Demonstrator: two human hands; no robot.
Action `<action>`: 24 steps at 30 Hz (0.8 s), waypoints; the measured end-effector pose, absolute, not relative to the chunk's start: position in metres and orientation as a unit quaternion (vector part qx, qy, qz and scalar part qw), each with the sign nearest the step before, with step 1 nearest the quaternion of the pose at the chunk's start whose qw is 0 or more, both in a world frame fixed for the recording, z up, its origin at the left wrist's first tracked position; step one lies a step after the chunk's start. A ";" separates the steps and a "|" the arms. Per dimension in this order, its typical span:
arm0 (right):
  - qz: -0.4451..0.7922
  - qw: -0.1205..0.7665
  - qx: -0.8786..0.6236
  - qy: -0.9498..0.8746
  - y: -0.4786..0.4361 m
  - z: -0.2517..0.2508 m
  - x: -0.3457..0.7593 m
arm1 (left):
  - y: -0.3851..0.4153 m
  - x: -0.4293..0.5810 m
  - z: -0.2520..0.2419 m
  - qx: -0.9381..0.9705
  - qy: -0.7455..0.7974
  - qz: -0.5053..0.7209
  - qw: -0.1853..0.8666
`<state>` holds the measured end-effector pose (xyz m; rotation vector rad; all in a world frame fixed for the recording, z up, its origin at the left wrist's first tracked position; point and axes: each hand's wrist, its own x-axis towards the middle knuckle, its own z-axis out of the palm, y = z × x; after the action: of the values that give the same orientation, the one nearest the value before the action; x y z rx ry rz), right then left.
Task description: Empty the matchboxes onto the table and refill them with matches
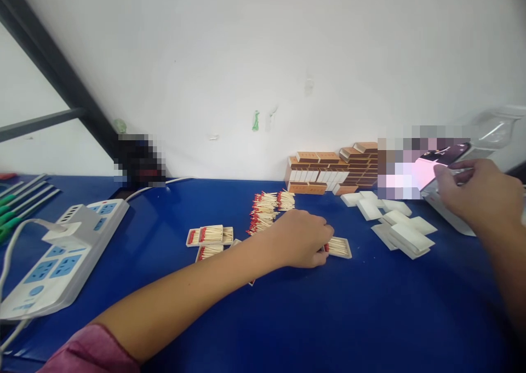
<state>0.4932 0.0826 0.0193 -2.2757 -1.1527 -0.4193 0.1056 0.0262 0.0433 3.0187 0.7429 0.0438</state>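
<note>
Reaching across the blue table, my left hand (302, 239) is closed at the left end of a white matchbox tray (339, 247) filled with red-tipped matches. Its fingertips are partly hidden. My right hand (485, 192) is at the far right, with thumb and fingers apart, in front of a propped phone (431, 170) with a lit screen. Its thumb overlaps the screen; whether it touches I cannot tell. Loose matches (263, 211) lie piled behind my left hand. Several filled matchbox trays (211, 234) sit left of it, partly covered by my forearm.
Brown matchboxes (318, 173) are stacked against the wall. Several white matchbox trays (405, 233) lie scattered before my right hand. A power strip (69, 263) with a plugged-in charger (76, 228) and green-handled tools (16, 208) are at left. A clear plastic container (497, 129) stands behind the phone.
</note>
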 end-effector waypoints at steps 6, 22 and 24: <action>-0.178 0.355 -0.839 -0.373 0.087 0.027 0.485 | 0.025 0.106 0.044 0.972 0.236 0.003 0.023; -0.077 0.269 -0.839 -0.467 0.079 0.029 0.498 | 0.025 0.106 0.043 0.972 0.236 0.018 0.014; -0.099 0.272 -0.839 -0.461 0.078 0.029 0.499 | 0.025 0.106 0.042 0.971 0.240 0.020 0.013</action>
<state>0.4993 0.0781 0.0292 -2.2589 -1.2406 -0.2654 0.1059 0.0253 0.0424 3.0242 0.7468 0.0615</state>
